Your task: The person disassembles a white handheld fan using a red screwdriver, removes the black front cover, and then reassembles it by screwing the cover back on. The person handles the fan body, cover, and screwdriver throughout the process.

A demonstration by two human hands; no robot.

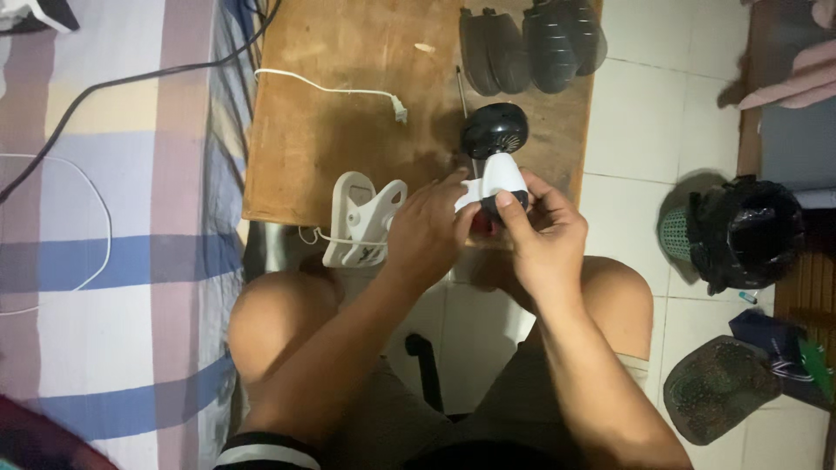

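- Two hands on the small fan body (495, 165): left hand (427, 231) fingers gripping its white neck, right hand (544, 235) fingers pinching the black joint.
- White clamp (359, 218) just beside, on the wooden surface (331, 130).

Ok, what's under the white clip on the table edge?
The white clip overhangs the wooden table; a thin white cord runs beneath it. Whatever lies under its right end is hidden by the left hand.

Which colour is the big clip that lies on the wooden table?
The clip is white, with a white cord; it shows best in the head view, beside the left hand.
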